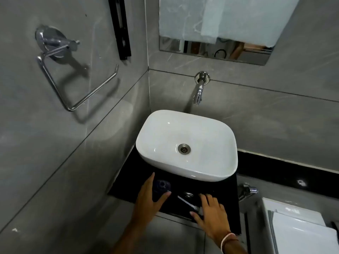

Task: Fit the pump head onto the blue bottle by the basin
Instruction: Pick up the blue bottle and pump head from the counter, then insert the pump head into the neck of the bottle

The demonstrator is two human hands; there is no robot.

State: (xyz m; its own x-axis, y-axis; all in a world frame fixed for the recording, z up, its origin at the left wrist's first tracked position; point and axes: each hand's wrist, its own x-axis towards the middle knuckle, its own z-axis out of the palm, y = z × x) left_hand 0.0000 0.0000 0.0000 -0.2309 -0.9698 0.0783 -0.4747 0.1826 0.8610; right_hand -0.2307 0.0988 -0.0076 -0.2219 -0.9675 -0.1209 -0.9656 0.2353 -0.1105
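Observation:
A dark blue bottle (162,187) with an open neck stands on the black counter (227,204), just in front of the white basin (187,145). My left hand (148,198) curls around the bottle, fingers on its left side and thumb at its right. The pump head (189,195), chrome with a pale dip tube running toward me, lies flat on the counter to the bottle's right. My right hand (212,215) is spread over the tube end of the pump, fingers apart and resting on or just above it; whether it grips is unclear.
A chrome tap (199,92) juts from the wall above the basin. A towel ring (73,77) hangs on the left wall. A white toilet cistern (297,228) and a chrome valve (247,191) sit at the lower right.

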